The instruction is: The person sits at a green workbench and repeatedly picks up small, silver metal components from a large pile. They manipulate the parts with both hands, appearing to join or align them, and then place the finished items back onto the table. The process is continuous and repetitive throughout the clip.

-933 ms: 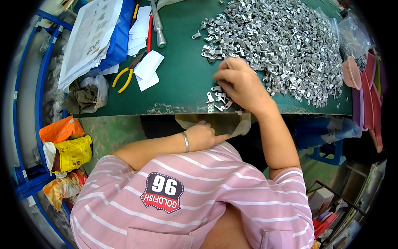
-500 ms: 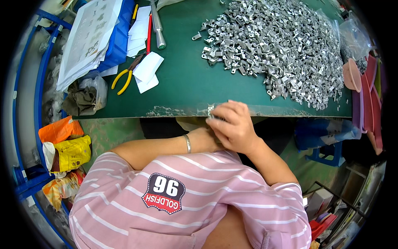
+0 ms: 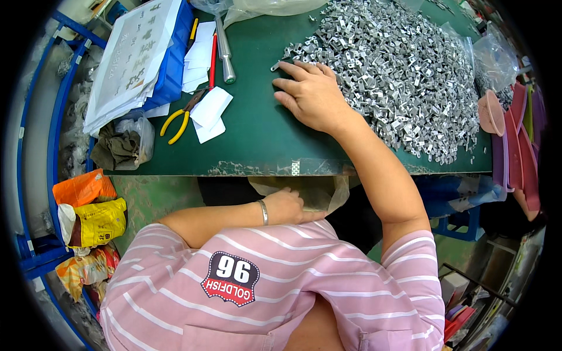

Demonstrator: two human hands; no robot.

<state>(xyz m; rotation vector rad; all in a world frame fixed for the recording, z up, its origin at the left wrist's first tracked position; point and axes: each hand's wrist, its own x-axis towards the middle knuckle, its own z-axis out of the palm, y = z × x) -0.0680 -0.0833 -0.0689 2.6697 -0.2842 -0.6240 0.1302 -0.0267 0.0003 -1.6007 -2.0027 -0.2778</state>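
My right hand (image 3: 315, 96) lies palm down over the left edge of a big heap of small silvery metal brackets (image 3: 404, 82). Its fingers are spread and stretched forward, with a stray bracket (image 3: 276, 66) just off the fingertips; anything under the palm is hidden. Below the table edge, at my lap, a cloudy plastic bag (image 3: 336, 196) gapes open. My left hand (image 3: 282, 206), a metal bangle at its wrist, is curled at the bag's near left rim and appears to hold it. Part of its fingers is out of sight.
On the green table (image 3: 252, 128), left, lie yellow-handled pliers (image 3: 174, 126), white paper slips (image 3: 211, 108), a metal rod-like tool (image 3: 225, 55) and a blue bin (image 3: 172, 64) under papers. A clear tub (image 3: 145, 140) holds dark cloth. Pink trays (image 3: 518, 140) stand at right.
My right hand has left my left hand at the table edge and reached forward to the bracket heap. My left hand stays low, and the bag's opening now shows beside it.
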